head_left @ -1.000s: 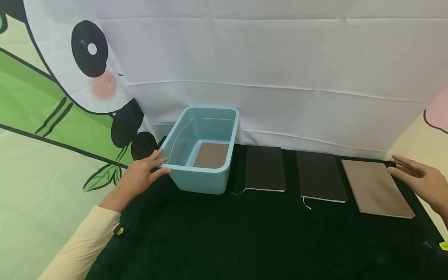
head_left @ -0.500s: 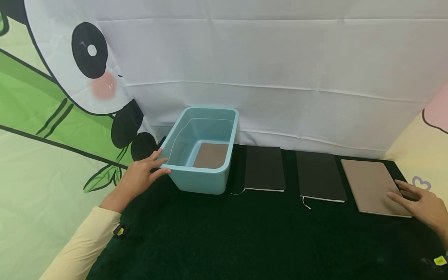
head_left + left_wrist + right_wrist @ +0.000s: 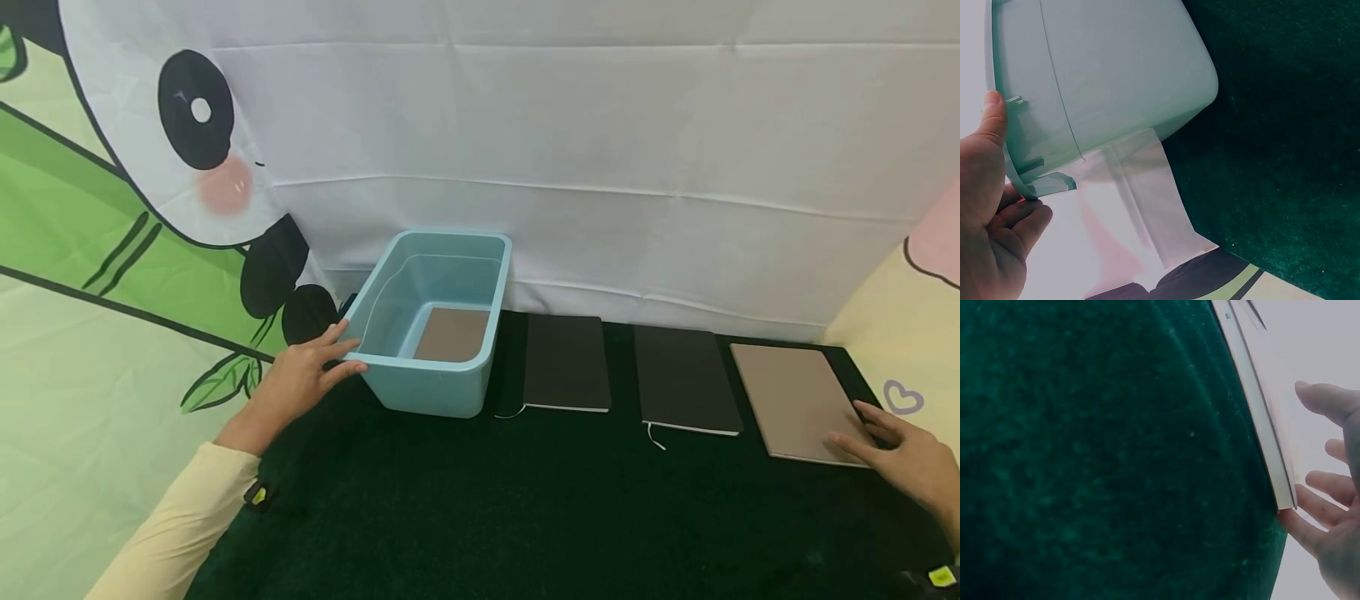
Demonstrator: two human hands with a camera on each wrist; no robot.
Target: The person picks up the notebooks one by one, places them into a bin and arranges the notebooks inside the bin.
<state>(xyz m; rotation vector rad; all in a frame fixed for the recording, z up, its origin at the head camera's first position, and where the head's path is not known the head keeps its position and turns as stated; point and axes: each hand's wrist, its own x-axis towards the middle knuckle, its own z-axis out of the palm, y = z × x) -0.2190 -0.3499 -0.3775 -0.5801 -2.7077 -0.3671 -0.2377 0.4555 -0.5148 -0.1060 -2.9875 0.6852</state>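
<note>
My left hand grips the near left rim corner of a light blue plastic bin. In the left wrist view its thumb and fingers lie about that corner. Flat on the bin's floor is a brown notebook. At the far right another brown notebook lies on the cloth. My right hand is at this notebook's right edge, thumb over the cover near the front corner. In the right wrist view the lower fingers touch the notebook's corner, while the thumb stands away from it.
Two black notebooks with white ribbon markers lie between the bin and the brown notebook. A dark green cloth covers the table. A white sheet hangs behind, with a printed cartoon cloth on the left.
My right hand has come down and toward me along the notebook's right edge, from its back corner to its front corner. The left hand and the bin have stayed put.
</note>
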